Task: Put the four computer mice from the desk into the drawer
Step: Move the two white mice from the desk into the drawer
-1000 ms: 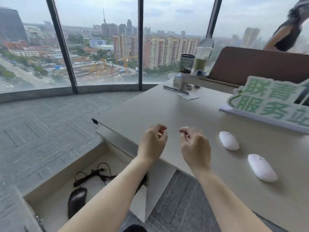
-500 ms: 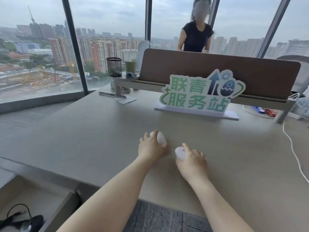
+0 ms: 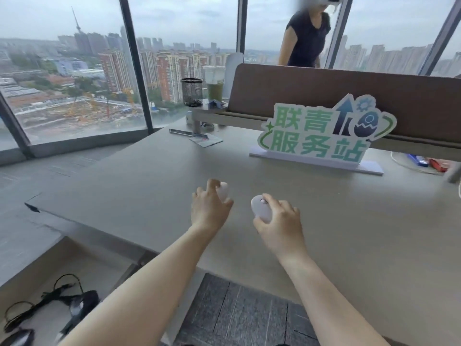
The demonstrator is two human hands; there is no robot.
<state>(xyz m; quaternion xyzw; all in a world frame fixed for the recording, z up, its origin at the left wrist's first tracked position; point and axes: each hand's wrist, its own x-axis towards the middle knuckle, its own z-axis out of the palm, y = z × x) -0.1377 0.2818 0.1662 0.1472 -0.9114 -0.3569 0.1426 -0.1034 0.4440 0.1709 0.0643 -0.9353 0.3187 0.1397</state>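
My left hand [image 3: 209,208] grips one white mouse [image 3: 222,191] and my right hand [image 3: 279,222] grips a second white mouse [image 3: 260,208]; both are lifted just above the beige desk [image 3: 139,186] near its middle. The open drawer [image 3: 82,265] lies below the desk's front edge at the lower left. Inside it are two dark wired mice [image 3: 82,302] [image 3: 17,338] with a tangle of black cable.
A green-and-white sign [image 3: 321,136] stands behind my hands. A brown divider [image 3: 349,96] runs along the desk's back, with a person behind it. A mesh pen cup [image 3: 191,92] and drink cup [image 3: 214,83] stand on a shelf. Papers [image 3: 205,140] lie at the back.
My hands went from hovering with nothing in them to closing on the two white mice and raising them off the desk. My view swung right, then back a little toward the drawer.
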